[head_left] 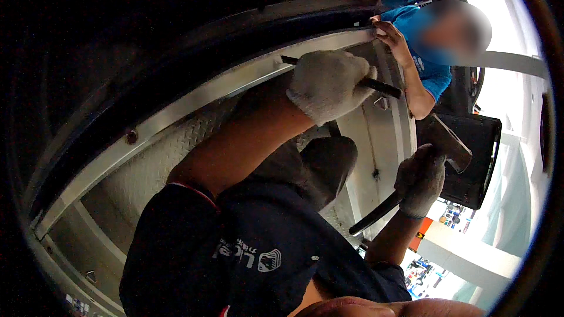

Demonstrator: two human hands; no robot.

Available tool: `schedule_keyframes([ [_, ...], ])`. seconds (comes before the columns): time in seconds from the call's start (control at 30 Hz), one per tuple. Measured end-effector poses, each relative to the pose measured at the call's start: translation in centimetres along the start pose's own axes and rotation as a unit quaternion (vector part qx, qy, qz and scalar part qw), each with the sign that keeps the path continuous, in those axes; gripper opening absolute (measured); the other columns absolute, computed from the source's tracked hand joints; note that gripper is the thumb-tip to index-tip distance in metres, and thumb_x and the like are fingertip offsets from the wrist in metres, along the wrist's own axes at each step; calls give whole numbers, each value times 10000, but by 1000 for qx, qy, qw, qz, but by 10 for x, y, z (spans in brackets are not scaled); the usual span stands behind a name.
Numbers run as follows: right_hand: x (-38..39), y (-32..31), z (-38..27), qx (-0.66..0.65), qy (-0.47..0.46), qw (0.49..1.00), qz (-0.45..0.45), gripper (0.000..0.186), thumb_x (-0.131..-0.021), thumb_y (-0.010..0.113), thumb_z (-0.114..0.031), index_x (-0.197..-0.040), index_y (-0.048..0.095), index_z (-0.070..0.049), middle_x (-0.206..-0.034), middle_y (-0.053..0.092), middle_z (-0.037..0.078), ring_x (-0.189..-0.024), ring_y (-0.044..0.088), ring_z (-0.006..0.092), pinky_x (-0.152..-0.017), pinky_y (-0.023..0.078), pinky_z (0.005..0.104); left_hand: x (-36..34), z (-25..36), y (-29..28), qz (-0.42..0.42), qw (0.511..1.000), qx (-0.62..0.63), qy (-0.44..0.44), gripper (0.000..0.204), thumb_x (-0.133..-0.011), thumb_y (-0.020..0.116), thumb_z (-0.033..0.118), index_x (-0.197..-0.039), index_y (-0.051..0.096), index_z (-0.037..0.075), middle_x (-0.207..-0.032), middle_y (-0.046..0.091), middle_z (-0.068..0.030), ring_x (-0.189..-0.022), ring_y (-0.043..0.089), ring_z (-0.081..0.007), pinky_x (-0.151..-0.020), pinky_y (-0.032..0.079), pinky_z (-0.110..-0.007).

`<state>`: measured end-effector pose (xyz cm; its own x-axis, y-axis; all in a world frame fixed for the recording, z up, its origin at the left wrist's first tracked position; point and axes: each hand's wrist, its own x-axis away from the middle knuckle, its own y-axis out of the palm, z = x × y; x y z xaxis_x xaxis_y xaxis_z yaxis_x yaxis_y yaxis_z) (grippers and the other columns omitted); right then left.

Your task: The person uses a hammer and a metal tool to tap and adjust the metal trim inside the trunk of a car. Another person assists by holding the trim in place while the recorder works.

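My left hand (332,85), in a pale knit work glove, is wrapped round a dark metal bar (383,87). The bar's thin far end reaches the bright metal rail (235,79); whether it touches the rail I cannot tell. Off to the right, my gloved right hand (420,179) grips a hammer (455,144) close below its head. The head is grey and broad, held up, and the dark handle slants down to the lower left. A gap separates the hammer from the bar.
At the upper right a co-worker in a blue shirt (435,79) rests a bare hand (389,35) on the rail's end. Diamond-plate metal flooring (170,152) lies beyond my left arm. Dark bodywork (147,29) overhangs the rail. A black panel (476,164) stands behind the hammer.
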<state>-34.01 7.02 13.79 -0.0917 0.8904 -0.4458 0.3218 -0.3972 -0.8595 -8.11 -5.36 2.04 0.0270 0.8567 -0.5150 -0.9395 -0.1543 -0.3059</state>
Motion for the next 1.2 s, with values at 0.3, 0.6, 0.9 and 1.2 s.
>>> schedule_keyframes([
  [0.3, 39, -1, 31, -30, 148, 974, -167, 294, -868, 714, -109, -1136, 608, -54, -980, 689, 90, -874, 651, 346, -798, 526, 458, 3, -6, 2, -3, 1000, -15, -2, 296, -938, 716, 360, -784, 710, 107, -733, 688, -160, -670, 684, -381, -617, 518, -522],
  [0.6, -27, -92, 38, -717, 235, 644, -127, 171, -937, 711, -236, -1035, 663, -104, -926, 682, 38, -782, 647, 216, -689, 520, 365, 1, -8, 1, 10, 1000, -17, 3, 329, -972, 680, 376, -792, 706, 102, -725, 675, -163, -652, 672, -380, -602, 510, -526],
  [0.9, -50, -18, -41, -337, 167, 905, -199, 194, -1057, 595, -249, -978, 642, -79, -693, 578, 10, -547, 548, 136, -491, 423, 300, -2, -10, 2, 9, 999, -25, 23, 270, -956, 682, 354, -845, 727, 112, -796, 710, -143, -724, 704, -373, -646, 540, -521],
  [1.2, 13, -17, 0, -548, 334, 755, -134, 338, -1095, 561, -369, -1129, 626, -38, -858, 637, 32, -658, 601, 135, -551, 492, 289, 2, -2, -6, -55, 998, 1, 26, 201, -855, 761, 331, -898, 728, 137, -834, 719, -122, -776, 714, -364, -682, 550, -505],
])
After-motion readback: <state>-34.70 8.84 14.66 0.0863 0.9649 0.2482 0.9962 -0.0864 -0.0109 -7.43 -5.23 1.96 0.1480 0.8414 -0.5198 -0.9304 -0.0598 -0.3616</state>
